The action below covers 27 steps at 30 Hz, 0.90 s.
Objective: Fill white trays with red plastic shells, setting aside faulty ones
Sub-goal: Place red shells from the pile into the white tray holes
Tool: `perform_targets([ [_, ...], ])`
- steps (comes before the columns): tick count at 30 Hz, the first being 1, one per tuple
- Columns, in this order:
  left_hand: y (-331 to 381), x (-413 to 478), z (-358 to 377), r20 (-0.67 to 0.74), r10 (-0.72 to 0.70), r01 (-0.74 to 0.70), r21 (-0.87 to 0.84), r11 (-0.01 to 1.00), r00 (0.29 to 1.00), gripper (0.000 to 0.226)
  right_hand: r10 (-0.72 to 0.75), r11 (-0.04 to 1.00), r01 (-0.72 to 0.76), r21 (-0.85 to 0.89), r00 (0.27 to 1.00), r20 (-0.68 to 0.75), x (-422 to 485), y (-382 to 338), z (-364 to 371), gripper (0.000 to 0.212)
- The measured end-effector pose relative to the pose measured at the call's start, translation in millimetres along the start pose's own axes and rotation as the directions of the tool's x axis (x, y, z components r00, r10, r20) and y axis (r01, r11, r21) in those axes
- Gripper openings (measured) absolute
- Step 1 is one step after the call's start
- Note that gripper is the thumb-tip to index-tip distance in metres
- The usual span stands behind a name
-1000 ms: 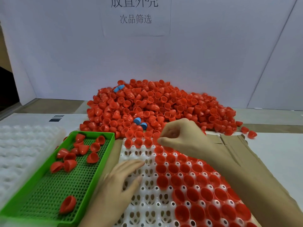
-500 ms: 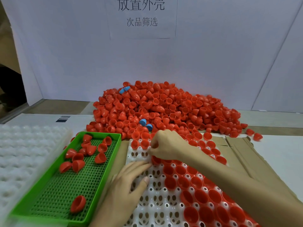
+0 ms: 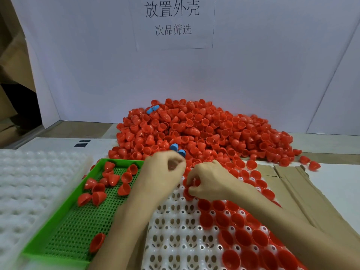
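Near edge of worktop, centre: white tray (image 3: 175, 240) about half filled. Red shells (image 3: 241, 236) seated on side toward worktop's right edge; pockets toward left edge bare. Your right hand (image 3: 209, 183) pinches red shell (image 3: 188, 194) over tray's far pockets. Your left hand (image 3: 165, 168) curled, blurred; contents cannot tell. Green tray (image 3: 64, 221) holds about a dozen rejects. Pile (image 3: 204, 131) at far edge large: much left. Sign (image 3: 172, 18) reads 放置外壳 / 次品筛选.

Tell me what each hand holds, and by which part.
The right hand pinches a red shell near its rim, over the white tray; the exact spot is hidden. The left hand is curled and blurred: whether it holds anything cannot be told.
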State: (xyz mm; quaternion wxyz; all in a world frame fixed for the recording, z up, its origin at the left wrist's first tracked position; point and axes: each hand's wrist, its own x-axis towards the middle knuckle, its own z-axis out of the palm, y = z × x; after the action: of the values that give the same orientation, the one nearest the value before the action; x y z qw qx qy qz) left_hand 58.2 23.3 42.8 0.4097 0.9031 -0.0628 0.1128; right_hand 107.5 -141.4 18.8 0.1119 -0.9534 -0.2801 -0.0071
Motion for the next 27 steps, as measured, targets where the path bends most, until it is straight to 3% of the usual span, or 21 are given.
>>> perform_targets([
  [3,14,66,4,0.019,-0.004,0.0,0.223,0.975,1.0,0.016,-0.014,1.0,0.014,-0.006,1.0,0.006,-1,-1,-1,0.018],
  [7,7,133,23,0.07,-0.008,-0.031,0.53,0.847,0.998,0.036,-0.051,0.998,0.051,-0.023,0.999,0.02,-3,0,-4,0.022],
  [13,-37,169,56,0.098,-0.058,-0.02,0.648,0.762,0.993,0.035,-0.096,0.986,0.108,0.128,0.991,-0.096,-12,6,-10,0.021],
  [19,-48,167,58,-0.12,-0.015,0.076,0.528,0.846,0.993,0.037,-0.009,0.956,0.07,0.286,0.978,-0.21,-21,17,-22,0.015],
  [23,-31,147,48,-0.288,-0.024,0.056,0.106,0.993,0.957,0.037,0.131,0.893,0.022,0.45,0.943,-0.306,-19,25,-28,0.018],
  [27,-8,110,41,-0.299,-0.082,0.008,-0.241,0.971,0.951,0.036,0.27,0.749,0.005,0.663,0.911,-0.312,-16,27,-32,0.023],
])
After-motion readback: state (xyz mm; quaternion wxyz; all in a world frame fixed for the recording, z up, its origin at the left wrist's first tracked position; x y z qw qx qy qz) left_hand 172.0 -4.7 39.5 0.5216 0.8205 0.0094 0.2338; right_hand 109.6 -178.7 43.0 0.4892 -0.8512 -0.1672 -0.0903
